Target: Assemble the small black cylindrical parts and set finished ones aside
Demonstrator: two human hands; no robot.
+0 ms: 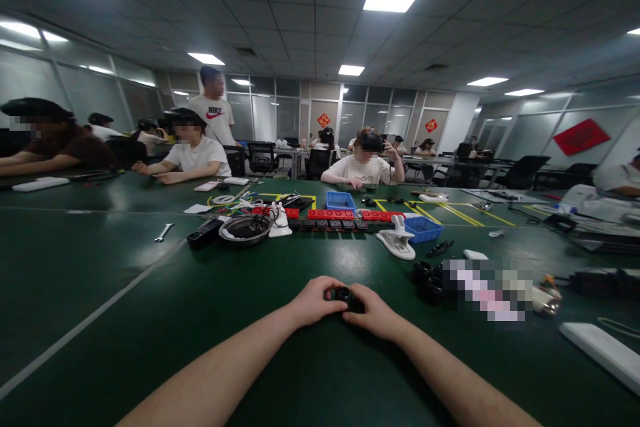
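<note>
Both hands meet over the green table in front of me, around a small black round part (343, 294) with a ring-shaped opening on top. My left hand (317, 300) is closed on its left side, thumb toward the near edge. From the right, the fingers of my right hand (373, 312) wrap the same part and cover much of it. Its exact kind I cannot make out. To the right lie similar-looking black round pieces (429, 279), beside a blurred-out patch. A white clip-shaped base (397, 238) stands beyond my hands.
Farther back are a metal bowl (245, 232), another white clip base (280, 221), red strips (330, 214) and blue bins (423, 229) (341, 201). A wrench (164, 233) lies left; a white bar (603, 350) lies right. Several people sit across the table, one stands (213, 110).
</note>
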